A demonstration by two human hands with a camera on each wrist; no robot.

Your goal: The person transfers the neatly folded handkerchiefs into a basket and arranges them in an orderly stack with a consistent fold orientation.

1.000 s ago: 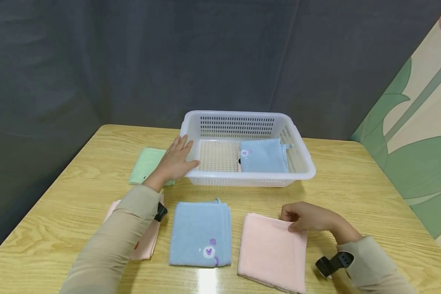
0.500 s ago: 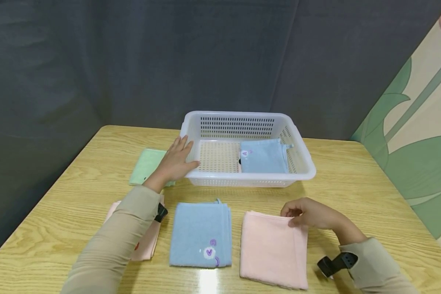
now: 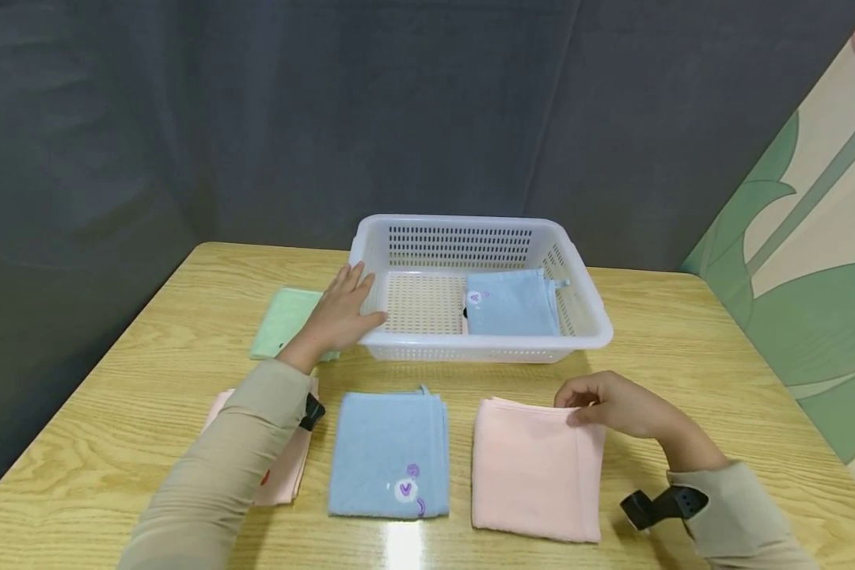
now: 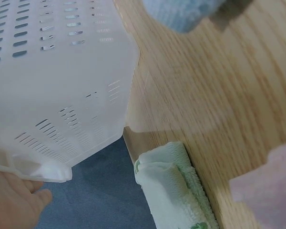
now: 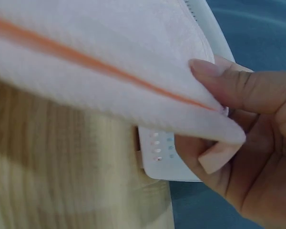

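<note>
My right hand (image 3: 616, 405) pinches the upper right corner of a folded pink towel (image 3: 534, 471) between thumb and fingers. In the right wrist view the towel (image 5: 109, 71) hangs from that grip, its layers parting along the edge above the wood. My left hand (image 3: 338, 313) rests with fingers spread on the left rim of a white plastic basket (image 3: 463, 342). Inside the basket, at its right side, lies a folded blue towel (image 3: 516, 305) with a small embroidered face. Another folded blue towel (image 3: 381, 443) lies on the table between my arms.
A folded green towel (image 3: 278, 321) lies left of the basket, partly behind my left hand. Under my left forearm a second pink towel (image 3: 288, 467) shows in part. The wooden table (image 3: 691, 348) meets a dark curtain (image 3: 399, 103) at the back and a painted wall (image 3: 826, 261) on the right.
My right hand has moved up and slightly right, toward the basket, raising the pink towel by its corner. The left hand and the basket have stayed in place.
</note>
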